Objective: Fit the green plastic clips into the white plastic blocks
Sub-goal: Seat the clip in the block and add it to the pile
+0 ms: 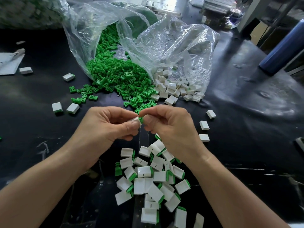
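Fingers (131, 125) pinching white block (135, 120), green clip (141, 119) touching

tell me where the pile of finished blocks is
In the head view, the pile of finished blocks lies low and centre on the black table, nearest the viewer, just below the right hand.

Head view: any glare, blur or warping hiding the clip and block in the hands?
In the head view the wide-angle lens bends the edges; in the same view, glare sits on the clear bags and the black table; the top-left corner is blurred; the left hand and right hand are sharp but hide most of the white block and green clip.
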Action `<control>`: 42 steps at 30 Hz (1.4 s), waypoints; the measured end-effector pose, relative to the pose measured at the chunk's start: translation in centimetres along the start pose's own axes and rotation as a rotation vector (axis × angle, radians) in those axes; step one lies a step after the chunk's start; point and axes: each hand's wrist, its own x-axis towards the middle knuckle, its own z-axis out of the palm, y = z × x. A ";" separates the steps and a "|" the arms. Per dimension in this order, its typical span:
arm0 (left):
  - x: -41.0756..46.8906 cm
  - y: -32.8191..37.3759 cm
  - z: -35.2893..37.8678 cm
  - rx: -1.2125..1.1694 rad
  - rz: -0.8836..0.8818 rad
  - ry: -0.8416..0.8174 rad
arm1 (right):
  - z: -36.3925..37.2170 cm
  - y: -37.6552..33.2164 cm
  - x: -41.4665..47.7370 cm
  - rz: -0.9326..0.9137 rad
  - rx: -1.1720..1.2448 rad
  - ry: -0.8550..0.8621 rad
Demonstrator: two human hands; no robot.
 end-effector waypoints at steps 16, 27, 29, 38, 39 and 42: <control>-0.3 0.2 -0.7 0.155 0.080 -0.139 | -0.7 -1.5 -0.4 -0.119 -0.422 -0.293; -0.7 -0.1 -0.5 0.350 0.185 -0.153 | -0.5 -1.8 -0.5 -0.292 -0.736 -0.363; -0.5 0.1 -0.6 0.251 0.184 -0.143 | -0.6 -1.6 -0.6 -0.231 -0.558 -0.273; -0.4 0.3 -0.3 -0.050 0.156 -0.167 | -0.5 -1.5 -0.4 0.252 0.443 -0.376; -0.4 0.3 -0.4 -0.058 0.155 -0.179 | -0.2 -1.6 -0.4 0.277 0.514 -0.419; -0.6 0.4 -0.5 -0.071 0.154 -0.242 | 0.1 -1.7 -0.4 0.350 0.640 -0.497</control>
